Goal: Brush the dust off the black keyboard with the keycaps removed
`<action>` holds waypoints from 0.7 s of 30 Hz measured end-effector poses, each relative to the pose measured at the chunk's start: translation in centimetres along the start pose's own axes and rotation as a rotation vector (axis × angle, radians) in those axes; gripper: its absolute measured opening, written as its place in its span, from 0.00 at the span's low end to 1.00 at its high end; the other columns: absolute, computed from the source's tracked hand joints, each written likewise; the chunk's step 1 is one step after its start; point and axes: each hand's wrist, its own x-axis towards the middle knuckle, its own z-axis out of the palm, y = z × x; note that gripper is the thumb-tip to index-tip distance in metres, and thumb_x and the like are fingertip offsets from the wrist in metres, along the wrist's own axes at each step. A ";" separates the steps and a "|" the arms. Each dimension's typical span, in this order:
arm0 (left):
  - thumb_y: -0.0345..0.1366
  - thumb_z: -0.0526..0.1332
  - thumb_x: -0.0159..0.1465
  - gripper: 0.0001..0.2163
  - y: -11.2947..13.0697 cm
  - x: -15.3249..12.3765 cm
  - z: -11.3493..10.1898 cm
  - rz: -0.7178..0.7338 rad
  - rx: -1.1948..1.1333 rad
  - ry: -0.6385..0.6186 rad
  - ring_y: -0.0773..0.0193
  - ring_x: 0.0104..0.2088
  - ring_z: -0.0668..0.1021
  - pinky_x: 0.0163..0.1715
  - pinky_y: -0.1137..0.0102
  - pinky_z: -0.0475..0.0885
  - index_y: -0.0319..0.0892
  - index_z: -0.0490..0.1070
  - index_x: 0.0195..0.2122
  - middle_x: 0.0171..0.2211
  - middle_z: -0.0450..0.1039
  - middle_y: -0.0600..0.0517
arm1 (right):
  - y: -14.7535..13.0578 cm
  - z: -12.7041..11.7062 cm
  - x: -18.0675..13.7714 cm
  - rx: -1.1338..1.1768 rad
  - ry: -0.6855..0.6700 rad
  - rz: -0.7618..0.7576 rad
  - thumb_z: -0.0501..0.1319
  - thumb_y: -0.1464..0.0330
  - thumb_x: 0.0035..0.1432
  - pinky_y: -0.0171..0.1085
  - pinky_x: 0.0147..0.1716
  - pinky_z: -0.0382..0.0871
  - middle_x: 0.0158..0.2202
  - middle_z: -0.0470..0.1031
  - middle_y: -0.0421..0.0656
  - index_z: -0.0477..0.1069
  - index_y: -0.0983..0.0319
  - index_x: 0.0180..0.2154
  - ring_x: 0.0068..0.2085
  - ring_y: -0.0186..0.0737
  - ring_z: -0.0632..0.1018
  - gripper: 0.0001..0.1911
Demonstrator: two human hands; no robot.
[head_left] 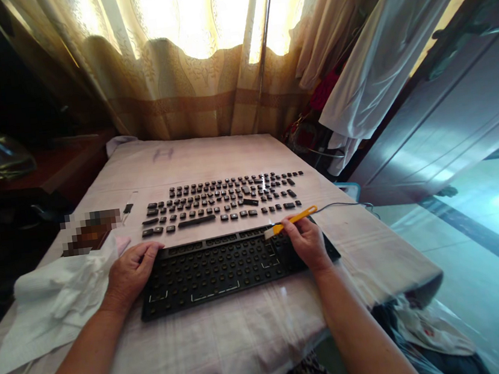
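Left hand (136,270): keyboard (216,270) corner held.
Right hand (306,244): yellow brush (278,229) held.
Loose keys (250,201): could be scattered if keyboard is pushed forward.

The hands (307,242) cover parts of the keyboard (217,271), and any markings on the loose keycaps (250,201) are too small to read.

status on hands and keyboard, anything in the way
Left hand touching flat black keyboard at left end. Right hand gripping yellow-handled brush near keyboard's far edge. Loose black keycaps beyond, out of the way.
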 end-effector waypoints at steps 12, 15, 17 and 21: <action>0.56 0.53 0.61 0.21 0.3 0.0 -0.1 -0.004 -0.006 -0.010 0.54 0.44 0.83 0.50 0.63 0.77 0.49 0.79 0.34 0.40 0.84 0.52 | 0.1 0.2 -0.1 -0.094 -0.112 -0.063 0.59 0.55 0.60 0.39 0.32 0.77 0.27 0.83 0.46 0.78 0.58 0.33 0.31 0.48 0.84 0.16; 0.56 0.52 0.60 0.22 0.4 0.0 -0.2 -0.017 -0.001 -0.022 0.53 0.44 0.83 0.51 0.63 0.77 0.48 0.79 0.35 0.41 0.84 0.51 | 0.1 0.0 0.0 -0.019 -0.095 -0.053 0.59 0.55 0.61 0.40 0.33 0.77 0.27 0.82 0.45 0.77 0.59 0.33 0.30 0.47 0.83 0.16; 0.56 0.52 0.60 0.22 0.5 0.0 -0.2 -0.016 -0.006 -0.022 0.54 0.44 0.83 0.51 0.63 0.77 0.48 0.79 0.35 0.41 0.84 0.51 | 0.1 -0.1 0.1 0.004 -0.062 -0.040 0.58 0.56 0.62 0.40 0.32 0.77 0.26 0.82 0.44 0.76 0.59 0.33 0.29 0.46 0.83 0.15; 0.55 0.52 0.60 0.21 0.5 0.0 -0.2 -0.008 -0.018 -0.014 0.54 0.44 0.83 0.51 0.63 0.77 0.48 0.79 0.34 0.41 0.84 0.51 | 0.1 -0.1 0.2 -0.050 -0.028 -0.048 0.58 0.56 0.61 0.41 0.34 0.77 0.28 0.83 0.44 0.77 0.58 0.32 0.30 0.47 0.83 0.15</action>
